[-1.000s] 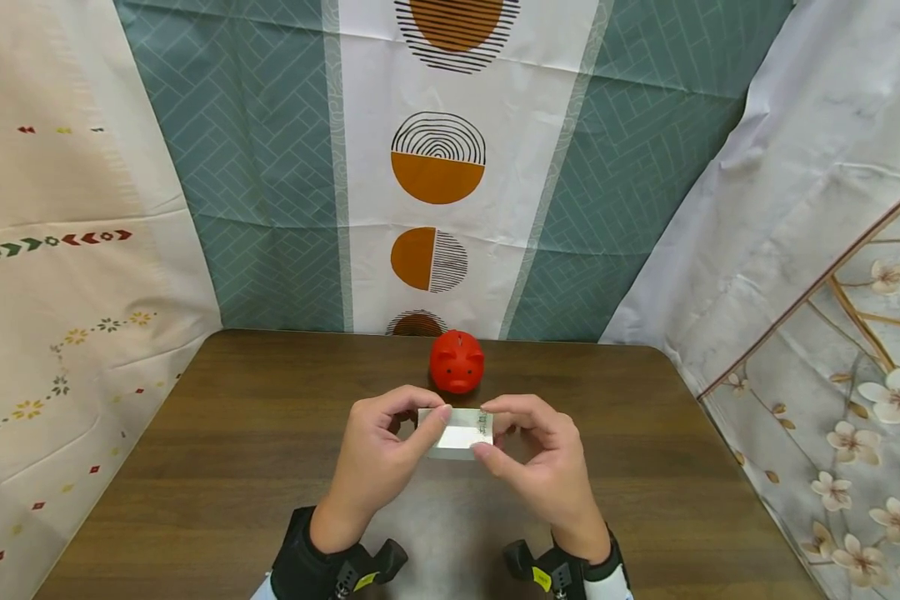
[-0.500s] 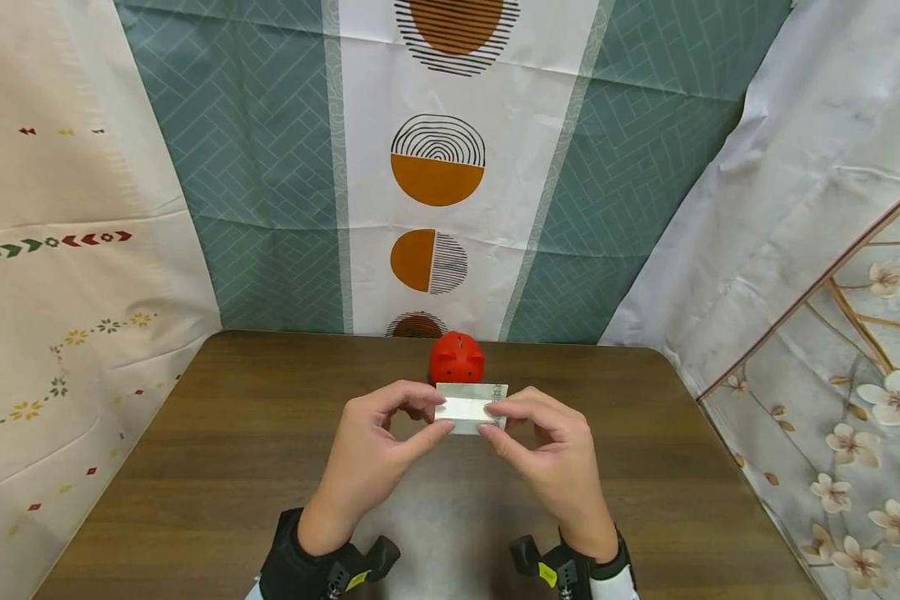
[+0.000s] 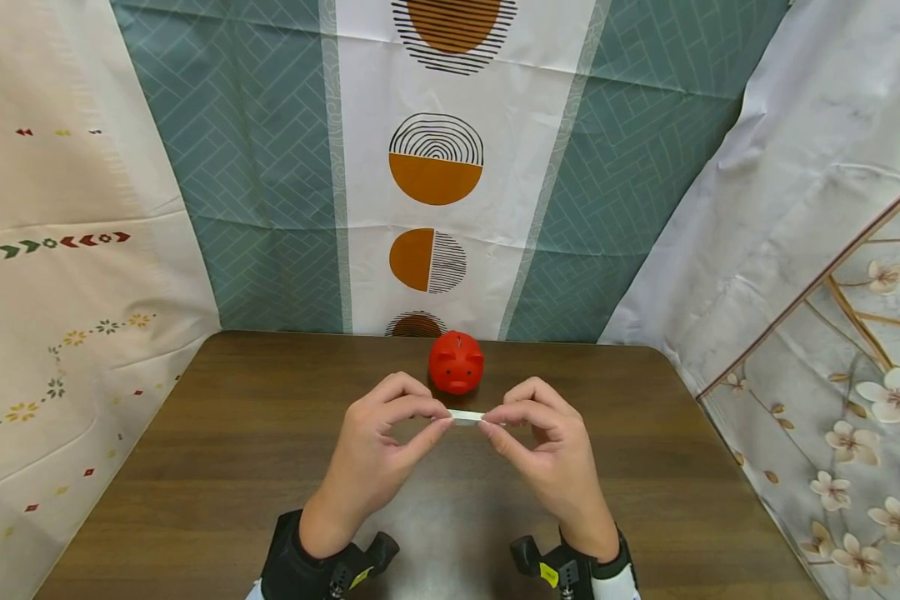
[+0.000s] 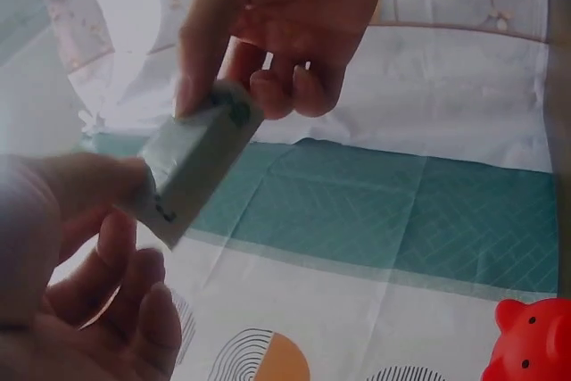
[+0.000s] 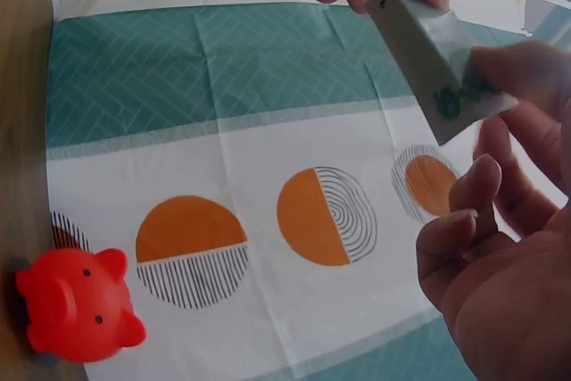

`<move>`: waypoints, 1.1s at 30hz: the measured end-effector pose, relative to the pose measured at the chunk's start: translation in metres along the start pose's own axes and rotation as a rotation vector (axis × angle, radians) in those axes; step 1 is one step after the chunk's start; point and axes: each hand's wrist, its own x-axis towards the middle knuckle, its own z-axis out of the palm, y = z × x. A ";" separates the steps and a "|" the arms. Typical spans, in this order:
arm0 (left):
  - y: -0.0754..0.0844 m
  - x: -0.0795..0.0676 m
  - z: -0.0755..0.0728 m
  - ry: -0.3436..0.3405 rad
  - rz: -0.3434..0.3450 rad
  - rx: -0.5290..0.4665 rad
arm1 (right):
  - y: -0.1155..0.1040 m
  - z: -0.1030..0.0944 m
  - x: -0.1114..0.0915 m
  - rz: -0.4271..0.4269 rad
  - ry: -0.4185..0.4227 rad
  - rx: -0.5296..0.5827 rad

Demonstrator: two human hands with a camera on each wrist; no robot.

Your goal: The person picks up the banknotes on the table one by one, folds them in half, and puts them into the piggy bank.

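Between both hands is a small folded banknote, pale with green print, seen nearly edge-on in the head view. My left hand pinches its left end between thumb and forefinger. Its right end is pinched the same way by my right hand. The left wrist view shows a crease along the length of the banknote, with two long faces at an angle. Fingertips cover both ends. Just beyond the hands, a red piggy bank stands on the table, its slot on top.
The brown wooden table reaches back to a hanging cloth with teal and white panels. Patterned cloths hang along the left side, and a flowered cloth on the right. Black wrist straps sit on both wrists.
The banknote went from showing a broad face, raised in front of the piggy bank half a second ago, to being tilted nearly edge-on and lower. Both hands still pinch its ends.
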 end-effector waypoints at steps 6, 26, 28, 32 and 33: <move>-0.003 -0.001 0.003 -0.070 0.023 -0.068 | 0.002 0.006 0.002 -0.062 -0.054 0.011; -0.001 -0.003 0.007 -0.087 0.038 -0.072 | 0.000 0.016 0.001 -0.108 -0.066 -0.092; -0.001 -0.003 0.007 -0.084 0.033 -0.079 | 0.000 0.017 0.001 -0.116 -0.056 -0.085; -0.001 -0.002 0.006 -0.065 0.019 -0.094 | 0.001 0.015 0.001 -0.102 -0.041 -0.010; -0.001 -0.002 0.005 -0.057 0.018 -0.097 | 0.001 0.015 0.001 -0.096 -0.037 0.008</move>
